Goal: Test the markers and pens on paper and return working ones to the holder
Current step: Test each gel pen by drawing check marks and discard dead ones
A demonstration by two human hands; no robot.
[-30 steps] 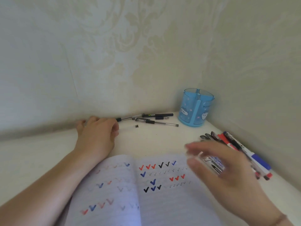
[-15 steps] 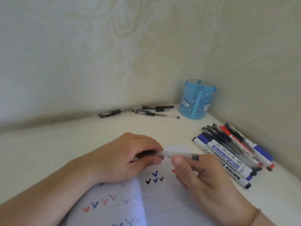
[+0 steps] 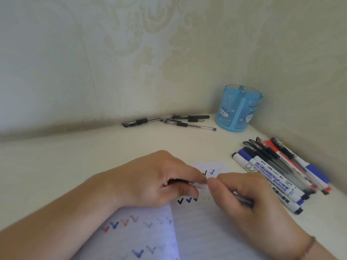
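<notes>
Clear plastic pen [image 3: 199,186] sits between both hands above the notebook [image 3: 197,231]. Left hand [image 3: 155,181]: back up, forearm entering from lower left, fingers curled under, thumb and forefinger pinching the pen's pale end; a dark part shows inside the palm. Right hand [image 3: 242,201]: enters from lower right, fingers curled round the pen's other length, the darker barrel emerging below the knuckles; thumb tip close to the left forefinger. Whether the cap is on or off, cannot tell: the joint is blurred and hidden.

Versus 0.5 s ago: the hands have drawn closer, so less of the pen shows between them. Its far end, then sticking out past the right fingers, is now tucked into the right hand. One second ago the left hand lay by the far wall and the right hovered over the page.

Page: red, blue and black ticks [image 3: 188,200] near the left thumb, more on the left leaf.

Right of the notebook: pile of markers [image 3: 272,171] and pens, lying parallel, against the right wall. Unchanged.

Far corner: blue holder [image 3: 237,109], upright, divided inside. Left of it, three pens [image 3: 180,121] lie on the table [image 3: 65,158] along the back wall, apart from the holder.
</notes>
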